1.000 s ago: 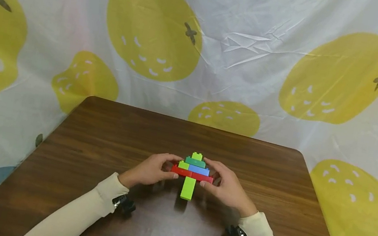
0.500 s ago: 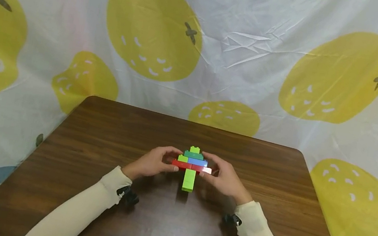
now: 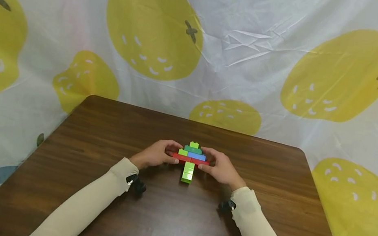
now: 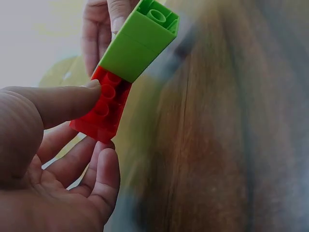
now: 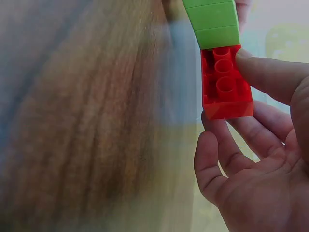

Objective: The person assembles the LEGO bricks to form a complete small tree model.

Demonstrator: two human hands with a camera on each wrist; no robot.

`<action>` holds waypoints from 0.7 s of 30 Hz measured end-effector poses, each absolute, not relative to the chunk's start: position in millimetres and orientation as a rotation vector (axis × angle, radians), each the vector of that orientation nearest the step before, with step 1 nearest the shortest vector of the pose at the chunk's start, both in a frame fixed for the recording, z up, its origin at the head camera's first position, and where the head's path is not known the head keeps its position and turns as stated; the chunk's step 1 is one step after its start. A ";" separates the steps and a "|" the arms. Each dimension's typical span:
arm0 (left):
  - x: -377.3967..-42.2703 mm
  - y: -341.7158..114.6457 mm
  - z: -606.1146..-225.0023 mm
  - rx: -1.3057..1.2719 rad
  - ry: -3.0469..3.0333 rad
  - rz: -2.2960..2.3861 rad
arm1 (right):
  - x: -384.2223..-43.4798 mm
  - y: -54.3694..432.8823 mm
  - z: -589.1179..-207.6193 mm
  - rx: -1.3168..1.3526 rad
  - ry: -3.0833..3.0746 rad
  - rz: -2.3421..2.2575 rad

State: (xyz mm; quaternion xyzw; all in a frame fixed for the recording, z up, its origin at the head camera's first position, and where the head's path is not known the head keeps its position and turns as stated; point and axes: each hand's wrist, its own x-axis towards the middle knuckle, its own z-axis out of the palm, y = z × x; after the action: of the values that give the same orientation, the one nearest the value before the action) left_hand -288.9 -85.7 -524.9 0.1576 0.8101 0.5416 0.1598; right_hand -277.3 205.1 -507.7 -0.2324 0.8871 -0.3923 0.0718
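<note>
Between the two hands is a tree-shaped build of toy bricks (image 3: 197, 156). A lime brick tops it, then a dark green one, a row of lime and blue, and two red bricks. A lime stem (image 3: 187, 172) hangs from the red row's middle, its hollow underside visible in the left wrist view. The left hand (image 3: 157, 155) pinches the left red brick (image 4: 94, 118), thumb on its hollow underside and fingers behind. At the other end the right hand (image 3: 222, 168) pinches the right red brick (image 5: 227, 108) likewise. The build appears raised off the table.
A dark brown wooden table (image 3: 172, 222) lies below. Behind it hangs a white cloth (image 3: 240, 72) printed with yellow fruit, close to the table's far edge. Black wrist-worn devices (image 3: 138, 187) are strapped over the pale sleeves.
Both hands have carried the brick build away from the body, toward the table's far side, and slightly left. Their hold on the red bricks stays the same.
</note>
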 end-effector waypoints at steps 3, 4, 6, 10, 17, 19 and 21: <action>-295.6 -84.7 -528.6 0.431 2.317 1.538 | -282.8 202.9 -508.3 -0.679 2.676 -1.149; -297.2 -84.3 -529.6 0.427 2.318 1.534 | -284.1 202.1 -508.8 -0.674 2.679 -1.137; -298.9 -83.4 -529.9 0.418 2.317 1.525 | -286.2 201.2 -510.1 -0.666 2.683 -1.120; -300.9 -81.8 -529.4 0.448 2.341 1.465 | -289.2 200.0 -512.7 -0.653 2.683 -1.099; -303.6 -79.5 -525.8 0.468 2.366 1.366 | -290.3 200.6 -514.7 -0.646 2.673 -1.077; -304.6 -79.0 -525.1 0.472 2.369 1.357 | -290.4 201.1 -515.1 -0.630 2.661 -1.081; -305.1 -78.3 -524.3 0.483 2.378 1.347 | -290.5 201.5 -515.8 -0.613 2.652 -1.084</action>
State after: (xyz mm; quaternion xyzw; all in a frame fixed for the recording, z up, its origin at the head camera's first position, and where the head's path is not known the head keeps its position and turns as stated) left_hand -305.1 -78.3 -524.3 0.1710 0.8426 0.4772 0.1819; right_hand -290.5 201.5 -515.8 -0.2081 0.9001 -0.3678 0.1059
